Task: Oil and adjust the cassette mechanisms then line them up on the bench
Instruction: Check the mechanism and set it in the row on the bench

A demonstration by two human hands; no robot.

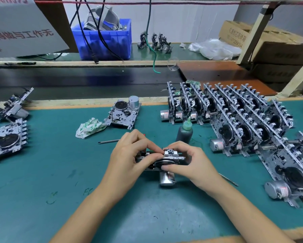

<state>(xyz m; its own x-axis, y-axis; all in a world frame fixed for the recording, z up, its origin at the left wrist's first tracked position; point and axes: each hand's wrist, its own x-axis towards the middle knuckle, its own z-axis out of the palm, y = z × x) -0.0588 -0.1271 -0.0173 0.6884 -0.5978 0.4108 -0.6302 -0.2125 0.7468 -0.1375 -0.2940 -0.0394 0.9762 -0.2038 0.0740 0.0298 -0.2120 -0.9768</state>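
Both hands hold one cassette part in the middle of the green counter. The part stands on its edge, with its round silver motor low at the front, touching the mat. The left hand grips the left side of the part, and its fingertips pinch near the top edge. The right hand curls round the right side, with the thumb pressed on the front by the dark wheel. Just behind the hands stands a dark oil bottle with a green tip. A thin metal tool lies flat on the mat to the left of the hands, and another thin tool pokes out from under the right wrist. A crumpled white and green rag lies farther back, touching a flat part that lies on its back. To the right, many parts stand on edge in neat rows, close together. On the far left, two more parts lie loose on the mat. Behind the counter runs a dark belt, and past it sits a blue bin with black wires hanging over it.
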